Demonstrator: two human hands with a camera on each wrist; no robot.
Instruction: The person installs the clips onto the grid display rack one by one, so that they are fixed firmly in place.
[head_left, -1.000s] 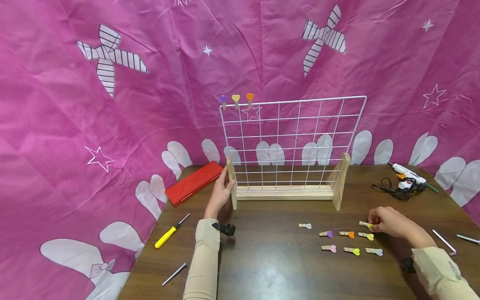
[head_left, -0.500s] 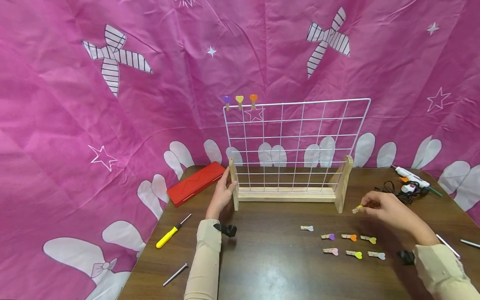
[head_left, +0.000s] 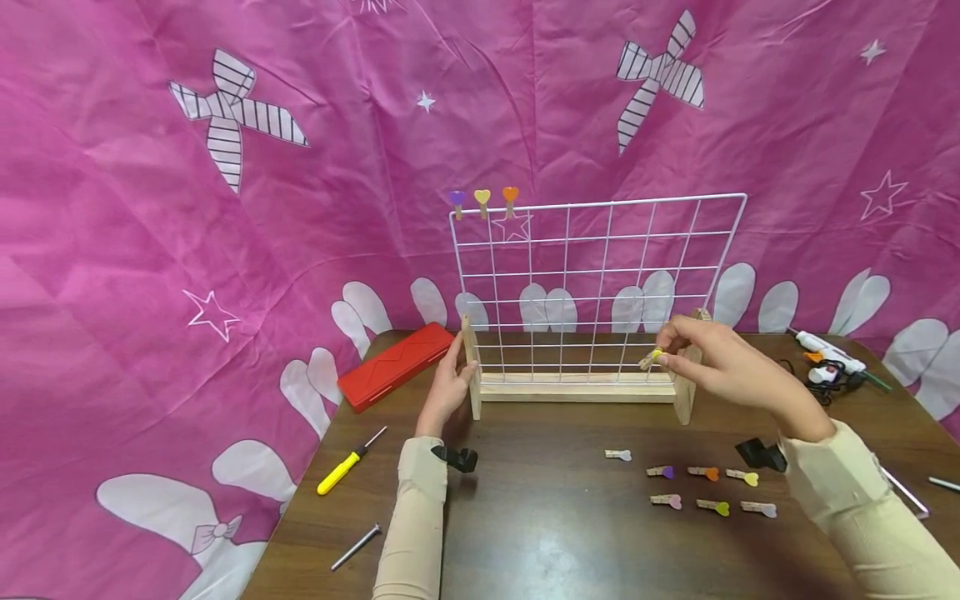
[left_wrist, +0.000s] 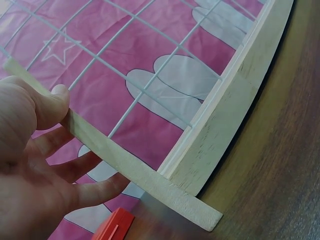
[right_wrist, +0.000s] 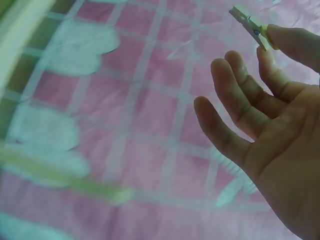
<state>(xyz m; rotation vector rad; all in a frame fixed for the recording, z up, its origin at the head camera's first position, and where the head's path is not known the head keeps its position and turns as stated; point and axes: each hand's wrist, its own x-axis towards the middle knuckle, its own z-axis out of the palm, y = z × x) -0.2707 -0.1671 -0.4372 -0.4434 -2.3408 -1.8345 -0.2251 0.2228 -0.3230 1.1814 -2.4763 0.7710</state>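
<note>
Yellow heart clip (right_wrist: 248, 27): held in the air, apart from the table (head_left: 540, 517); in the head view it lies in front of the lower right of the wire grid (head_left: 611, 203), and no contact with a wire shows.
Right hand (head_left: 723, 362): thumb and index finger pinch the clip by its heart end; the other 3 fingers are spread apart, bent, and hold nothing.
Weight and stiffness: probably very light, with hard wood and what looks like a metal spring at the middle as its only give; a slight pinch should carry it, a firmer squeeze part the bare ends.
Slip and breakage: the heart looks smooth, so it may slide or twist under the thumb; such small wood could skew on its spring if pressed off-centre.
Best hold: thumb flat on the heart, index finger square behind, bare wooden end left free.
Left hand (head_left: 446, 387): grips the left side board (left_wrist: 132, 162), thumb over its edge, fingers on the far side.
Clips on the top wire: 3 side by side at the left, a purple clip (head_left: 457, 200), a yellow clip (head_left: 482, 197) and an orange clip (head_left: 510, 195).
Loose clips (head_left: 657, 472): 7, lying on the table.
</note>
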